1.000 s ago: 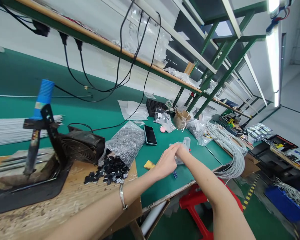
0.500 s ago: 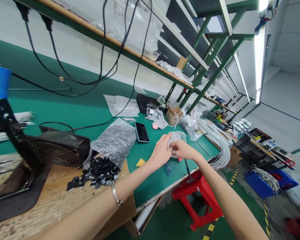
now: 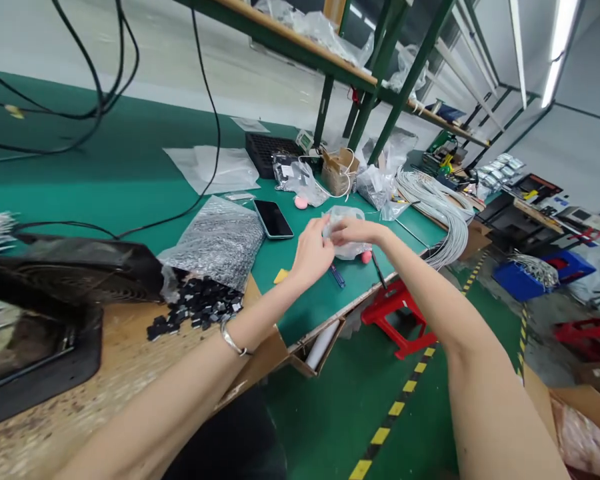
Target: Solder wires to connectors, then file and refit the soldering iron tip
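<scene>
Both hands meet over the green bench at a clear plastic bag (image 3: 353, 248). My left hand (image 3: 311, 250), with a bracelet on its wrist, is closed at the bag's left edge. Fingers of my right hand (image 3: 353, 231) bend down into or onto the bag's top, closed on its plastic as far as I can see. What lies inside the bag is hidden by the hands. A blue-handled screwdriver (image 3: 337, 276) lies just below them, and a pink round piece (image 3: 367, 256) sits beside the bag. To the left rests a phone (image 3: 274, 219).
A silvery bubble-wrap bag (image 3: 220, 237) spills small black parts (image 3: 200, 307) onto a wooden board. A black fan (image 3: 90, 273) stands at left. Coiled grey cables (image 3: 440, 207) lie at the bench's far right. A red stool (image 3: 400, 317) stands by the bench edge.
The view has shifted down and to the right, so the bench items appear higher. Both hands stay together at the plastic bag, with little visible change in their hold.
</scene>
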Tool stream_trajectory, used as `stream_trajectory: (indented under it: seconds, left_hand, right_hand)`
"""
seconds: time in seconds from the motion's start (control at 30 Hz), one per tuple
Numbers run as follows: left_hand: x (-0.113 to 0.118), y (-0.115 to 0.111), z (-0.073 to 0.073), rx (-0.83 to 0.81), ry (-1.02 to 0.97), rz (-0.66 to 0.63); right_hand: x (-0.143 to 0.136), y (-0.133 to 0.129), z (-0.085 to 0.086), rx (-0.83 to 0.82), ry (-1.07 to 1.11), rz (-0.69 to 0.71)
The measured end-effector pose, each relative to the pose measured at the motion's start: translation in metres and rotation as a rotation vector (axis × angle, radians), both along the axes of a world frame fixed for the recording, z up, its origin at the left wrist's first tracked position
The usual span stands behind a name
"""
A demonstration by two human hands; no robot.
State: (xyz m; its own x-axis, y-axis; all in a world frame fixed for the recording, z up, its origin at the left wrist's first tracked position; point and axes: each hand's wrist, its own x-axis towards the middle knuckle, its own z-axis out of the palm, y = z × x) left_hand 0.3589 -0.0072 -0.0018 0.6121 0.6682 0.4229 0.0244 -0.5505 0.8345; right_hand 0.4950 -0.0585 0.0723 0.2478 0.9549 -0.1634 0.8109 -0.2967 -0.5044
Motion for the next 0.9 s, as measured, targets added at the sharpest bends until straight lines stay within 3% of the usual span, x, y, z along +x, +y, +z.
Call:
stream_trajectory:
  seconds: [0.1, 0.17, 0.33, 0.43, 0.5, 0.63, 0.73, 0.8, 0.9]
  left_hand:
    - [0.002, 0.016, 0.006, -0.033, -0.039, 0.07]
    - [0.004, 0.021, 0.013, -0.045, -0.079, 0.079]
    - [0.012, 0.008, 0.029, -0.044, -0.186, -0.026]
    - [0.011, 0.001, 0.035, -0.039, -0.231, -0.081]
    - [0.008, 0.003, 0.036, -0.048, -0.252, -0.076]
    - [0.005, 0.019, 0.033, -0.084, -0.265, -0.047]
    - [0.003, 0.023, 0.032, -0.108, -0.233, -0.046]
    - [-0.006, 0.013, 0.036, -0.106, -0.216, -0.042]
    - [-0.043, -0.022, 0.04, 0.02, -0.159, -0.016]
  right_hand:
    - [-0.001, -0.024, 0.028, 0.096, -0.133, 0.011]
    - [0.0, -0.038, 0.036, 0.143, -0.212, 0.028]
    - [0.03, -0.037, 0.03, 0.232, -0.369, -0.102]
    - [0.048, -0.024, 0.036, 0.31, -0.325, -0.166]
    - [0.047, -0.02, 0.039, 0.326, -0.246, -0.115]
    - [0.019, -0.019, 0.019, 0.364, -0.169, 0.033]
    - [0.01, -0.014, -0.005, 0.401, -0.202, -0.013]
    - [0.022, -0.011, -0.01, 0.419, -0.223, -0.103]
    - [0.063, -0.009, 0.005, 0.483, -0.278, -0.297]
